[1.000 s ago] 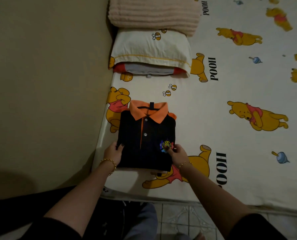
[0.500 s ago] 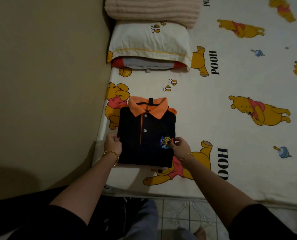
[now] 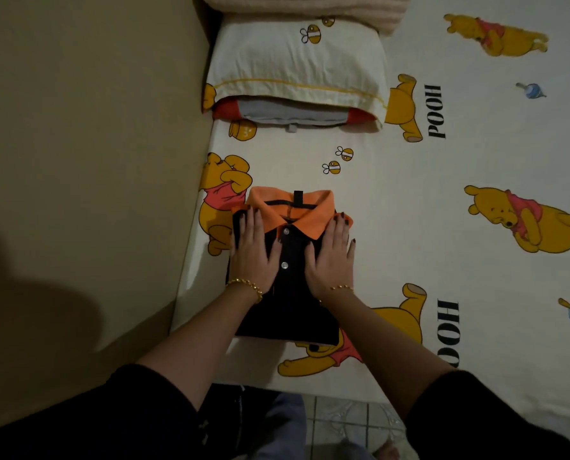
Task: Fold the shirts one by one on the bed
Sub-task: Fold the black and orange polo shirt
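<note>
Top: we see a cream pillow [image 3: 297,61] printed with bees, a pink ribbed blanket [image 3: 303,8] at its far edge, and a red-and-grey cloth [image 3: 293,112] under its near edge. Left: beige wall [image 3: 78,127]. Bottom: floor tiles [image 3: 350,423].

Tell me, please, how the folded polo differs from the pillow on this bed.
The polo is black with an orange collar; the pillow is cream with bee prints. The polo lies flat; the pillow is plump. The left hand and right hand press flat on the polo; no hand touches the pillow. Both lie on the sheet beside the wall.
</note>
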